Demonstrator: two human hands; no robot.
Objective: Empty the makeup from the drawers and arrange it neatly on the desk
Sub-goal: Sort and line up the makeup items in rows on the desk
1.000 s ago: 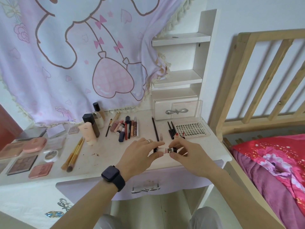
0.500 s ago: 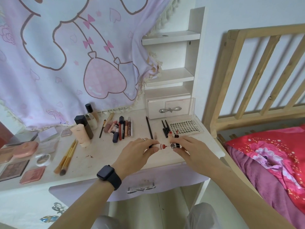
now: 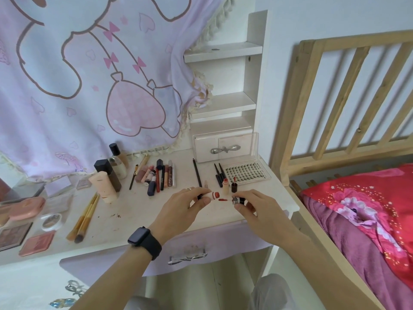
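My left hand pinches a small lip gloss tube with a red neck, held sideways above the desk's front right part. My right hand pinches its dark cap, whose red applicator wand points left at the tube, a small gap apart. Behind them another open tube and its cap with wand stand on the white desk. The small white drawer at the back and the lilac front drawer are both closed.
Lip products and pencils lie in a row at mid desk, bottles and brushes to their left, compacts and palettes at far left. A lash tray lies at back right. A wooden bed frame stands to the right.
The cap with its wand has come apart from the tube; one second ago my hands held the piece closed together. The camera view has shifted slightly.
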